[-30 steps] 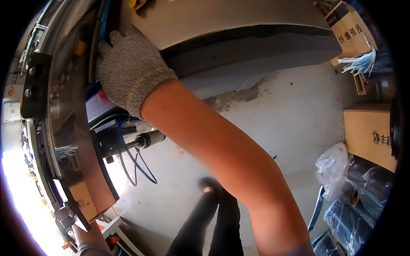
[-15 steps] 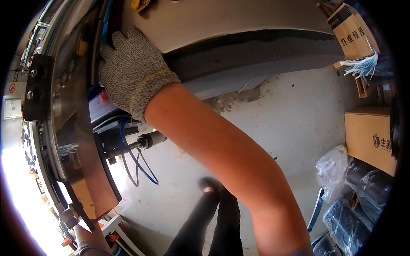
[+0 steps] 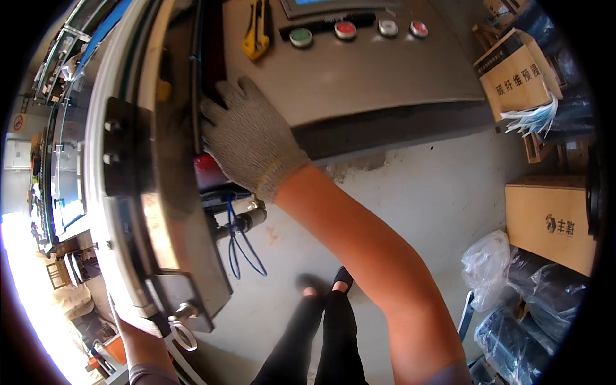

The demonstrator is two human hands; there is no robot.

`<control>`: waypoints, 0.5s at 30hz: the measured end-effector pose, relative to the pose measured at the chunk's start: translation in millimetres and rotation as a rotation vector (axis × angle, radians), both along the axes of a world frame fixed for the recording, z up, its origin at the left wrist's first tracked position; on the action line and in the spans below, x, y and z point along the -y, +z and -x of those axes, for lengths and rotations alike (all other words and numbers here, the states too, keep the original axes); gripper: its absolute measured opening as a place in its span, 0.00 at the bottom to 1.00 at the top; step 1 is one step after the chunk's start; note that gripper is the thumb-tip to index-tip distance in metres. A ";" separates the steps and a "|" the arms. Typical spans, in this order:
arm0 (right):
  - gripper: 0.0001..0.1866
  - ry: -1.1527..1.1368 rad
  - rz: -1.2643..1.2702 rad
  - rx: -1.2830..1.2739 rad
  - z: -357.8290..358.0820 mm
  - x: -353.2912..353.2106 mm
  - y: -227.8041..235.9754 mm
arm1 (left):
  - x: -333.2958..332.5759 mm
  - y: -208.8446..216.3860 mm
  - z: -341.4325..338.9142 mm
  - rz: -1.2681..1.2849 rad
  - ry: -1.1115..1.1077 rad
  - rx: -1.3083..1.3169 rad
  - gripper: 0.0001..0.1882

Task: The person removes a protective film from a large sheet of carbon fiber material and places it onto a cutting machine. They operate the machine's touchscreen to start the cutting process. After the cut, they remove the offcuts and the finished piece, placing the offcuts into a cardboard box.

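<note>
My right hand (image 3: 247, 138) wears a grey knit glove and lies flat on the edge of a grey control cabinet (image 3: 378, 77). Its fingers are spread, and the fingertips reach into the dark gap (image 3: 208, 58) between the cabinet and a curved metal machine plate (image 3: 163, 212). Nothing shows in that hand. My left forearm (image 3: 141, 350) comes up at the lower left; its hand is hidden behind the plate's lower corner, beside a white ring (image 3: 185, 335). A red part (image 3: 208, 168) sits just under my right palm.
A yellow utility knife (image 3: 256, 35) and green (image 3: 300, 37) and red (image 3: 345, 29) push buttons are on the cabinet. Blue cables (image 3: 242, 247) hang below. Cardboard boxes (image 3: 552, 221), a plastic bag (image 3: 487, 269) and dark wrapped rolls (image 3: 520, 327) stand at right. My shoes (image 3: 327, 285) are on the concrete floor.
The view has tilted up, so the cabinet's buttons and knife now show. My right hand sits lower in the picture, still at the same gap.
</note>
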State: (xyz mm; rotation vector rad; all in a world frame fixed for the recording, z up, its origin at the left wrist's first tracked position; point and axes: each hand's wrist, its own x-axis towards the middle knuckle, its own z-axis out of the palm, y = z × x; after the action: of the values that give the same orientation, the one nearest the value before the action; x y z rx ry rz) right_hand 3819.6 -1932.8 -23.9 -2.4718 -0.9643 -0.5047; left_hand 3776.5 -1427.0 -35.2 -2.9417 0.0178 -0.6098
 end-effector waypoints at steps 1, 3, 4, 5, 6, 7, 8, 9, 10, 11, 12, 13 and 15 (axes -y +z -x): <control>0.14 -0.002 -0.019 0.017 -0.6 -0.4 4.1 | -0.5 0.3 0.1 0.007 0.009 0.002 0.24; 0.15 -0.001 -0.056 0.055 -1.0 -5.0 7.1 | -2.1 1.1 3.1 0.038 0.024 0.008 0.24; 0.16 0.003 -0.077 0.043 -0.6 -5.5 9.7 | 3.5 -6.5 0.2 0.065 0.030 0.015 0.24; 0.17 -0.017 -0.050 0.031 1.3 -5.3 12.5 | 7.6 -19.1 -1.9 0.097 0.036 0.020 0.24; 0.18 -0.012 -0.037 0.019 4.1 -10.0 16.5 | 9.0 -18.8 7.4 0.115 0.067 0.031 0.24; 0.20 -0.015 -0.028 0.009 4.0 -13.0 22.2 | 18.4 -16.4 13.1 0.140 0.093 0.046 0.24; 0.21 -0.020 0.028 -0.017 1.0 -9.2 21.7 | 51.1 -7.4 9.6 0.216 0.110 0.066 0.25; 0.22 -0.018 0.078 -0.034 -1.1 -8.4 26.3 | 70.6 7.5 9.0 0.286 0.133 0.094 0.26; 0.23 -0.008 0.070 -0.051 -0.4 -11.3 33.6 | 75.7 17.1 13.3 0.292 0.161 0.131 0.26; 0.24 0.005 0.064 -0.068 0.2 -14.2 38.4 | 78.2 21.1 18.0 0.300 0.191 0.168 0.27; 0.24 0.009 0.122 -0.092 -0.5 -15.0 45.8 | 83.6 31.1 18.0 0.308 0.228 0.165 0.27; 0.23 0.008 0.180 -0.122 0.3 -15.7 50.3 | 85.4 37.5 18.0 0.317 0.264 0.155 0.28; 0.23 -0.008 0.233 -0.137 -2.1 -17.4 50.2 | 84.9 42.3 16.1 0.297 0.325 0.103 0.29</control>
State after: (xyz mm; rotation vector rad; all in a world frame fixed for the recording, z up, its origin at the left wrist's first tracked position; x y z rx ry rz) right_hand 3821.7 -1915.3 26.3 -2.6755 -1.0076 -0.2322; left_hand 3760.4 -1511.9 7.1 -3.0794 -0.5983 -0.7664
